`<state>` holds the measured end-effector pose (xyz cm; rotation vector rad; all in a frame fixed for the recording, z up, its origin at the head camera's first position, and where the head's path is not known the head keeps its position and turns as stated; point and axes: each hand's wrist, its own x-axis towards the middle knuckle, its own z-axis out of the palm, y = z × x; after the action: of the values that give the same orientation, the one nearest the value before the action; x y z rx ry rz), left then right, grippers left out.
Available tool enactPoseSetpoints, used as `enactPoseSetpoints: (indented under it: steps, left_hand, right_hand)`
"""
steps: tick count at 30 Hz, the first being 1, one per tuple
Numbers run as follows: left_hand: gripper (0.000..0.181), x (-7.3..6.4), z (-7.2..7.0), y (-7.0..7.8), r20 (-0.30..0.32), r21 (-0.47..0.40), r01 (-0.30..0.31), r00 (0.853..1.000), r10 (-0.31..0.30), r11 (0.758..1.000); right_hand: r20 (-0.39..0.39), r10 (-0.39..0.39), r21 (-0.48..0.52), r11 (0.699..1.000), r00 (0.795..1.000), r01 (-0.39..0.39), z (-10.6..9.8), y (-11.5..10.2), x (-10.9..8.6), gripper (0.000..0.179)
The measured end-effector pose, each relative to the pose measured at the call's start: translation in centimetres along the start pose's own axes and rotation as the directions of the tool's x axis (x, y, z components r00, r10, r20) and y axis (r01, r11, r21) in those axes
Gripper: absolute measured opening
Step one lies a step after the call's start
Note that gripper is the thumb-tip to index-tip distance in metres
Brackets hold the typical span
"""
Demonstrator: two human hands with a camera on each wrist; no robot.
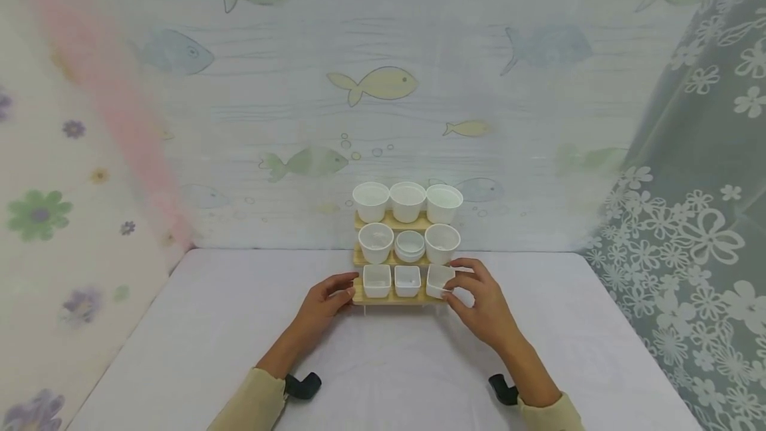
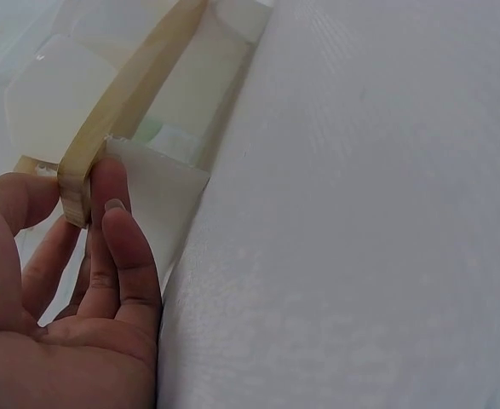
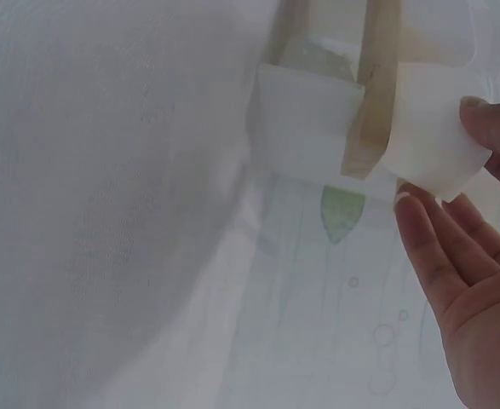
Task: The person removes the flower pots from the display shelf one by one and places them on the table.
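Observation:
A tiered wooden stand [image 1: 399, 300] with white supports bears three rows of white cups. Its bottom board [image 2: 117, 111] is pinched at the left end between the thumb and fingers of my left hand [image 1: 323, 300]. At that board's right end, my right hand [image 1: 483, 308] holds a square white cup [image 1: 439, 281], thumb on one side and fingers on the other. The cup [image 3: 433, 128] is beside the board's end in the right wrist view. Two more square cups, a left one [image 1: 377, 282] and a middle one [image 1: 407, 281], sit on the same board.
On the middle tier, a small round cup [image 1: 409, 245] stands between two larger ones. Three round cups, one in the centre [image 1: 408, 201], line the top tier. A white cloth [image 1: 239, 324] covers the table, and a fish-printed curtain [image 1: 383, 32] hangs behind.

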<state>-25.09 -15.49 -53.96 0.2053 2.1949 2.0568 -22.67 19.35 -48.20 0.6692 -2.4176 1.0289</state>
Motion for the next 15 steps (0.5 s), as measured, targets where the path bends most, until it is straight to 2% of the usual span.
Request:
enactPoseSetpoints:
  steps: [9,15]
  left_hand:
    - [0.039,0.1,-0.14,-0.19,0.013,-0.01,-0.002,1.0,0.002,1.0]
    - [0.042,0.11,-0.06,-0.11,0.025,-0.026,-0.004,1.0,0.005,1.0]
  right_hand:
    - [0.032,0.025,-0.002,1.0,0.999,-0.025,-0.24,-0.46,0.0,0.015]
    - [0.034,0.012,-0.016,1.0,0.999,-0.011,-0.32,-0.52,-0.03,0.021]
